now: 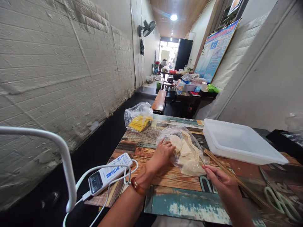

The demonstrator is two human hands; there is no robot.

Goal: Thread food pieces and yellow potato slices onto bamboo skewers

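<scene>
A clear plastic bag [169,132] of pale, flat, sheet-like food pieces [188,151] lies on the patchwork wood-print table [175,198]. At the bag's left side is my left hand [164,151], its fingers bent over the plastic and close to the pieces; the fingertips are partly hidden. My right hand [221,178] pinches a thin wooden skewer [202,161] between thumb and fingers. Its far end meets a long, folded pale strip [191,145] standing up above the other pieces. A bundle of skewers [222,167] lies just beyond my right hand, slanting across the table.
A white plastic tub [243,142] stands at the right, with scissors [276,195] nearer me. Yellow packets in a clear bag [139,121] sit at the far left corner. A cabled white power bank [111,173] lies at the left edge. Beyond are a bench [159,100] and cluttered tables.
</scene>
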